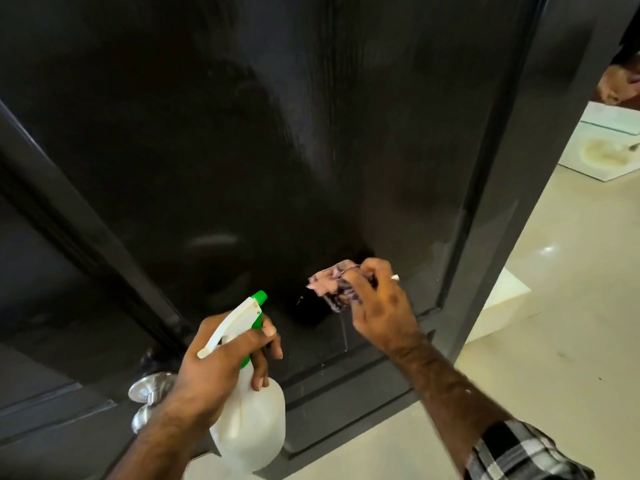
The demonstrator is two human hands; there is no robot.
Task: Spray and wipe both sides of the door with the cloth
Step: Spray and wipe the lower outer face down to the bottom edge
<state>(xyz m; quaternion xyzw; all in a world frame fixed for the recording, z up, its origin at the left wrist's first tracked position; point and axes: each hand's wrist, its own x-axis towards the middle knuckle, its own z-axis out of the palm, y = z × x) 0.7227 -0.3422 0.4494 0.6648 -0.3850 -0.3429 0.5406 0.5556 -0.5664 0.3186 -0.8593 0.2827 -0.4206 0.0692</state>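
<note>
A tall dark door [263, 140] fills most of the head view, its glossy panel streaked with wet marks. My right hand [381, 306] presses a crumpled pink and purple cloth [334, 285] against the lower part of the panel. A thin drip runs down the door just below the cloth. My left hand [221, 368] grips a white spray bottle [249, 420] by its neck, a finger on the trigger. Its green nozzle [259, 297] points up toward the door, left of the cloth.
A silver round door knob [149, 393] sticks out at the door's left edge, beside my left wrist. Pale tiled floor [554, 341] stretches to the right of the door. A white low object with a brownish stain [602, 150] sits at the far right.
</note>
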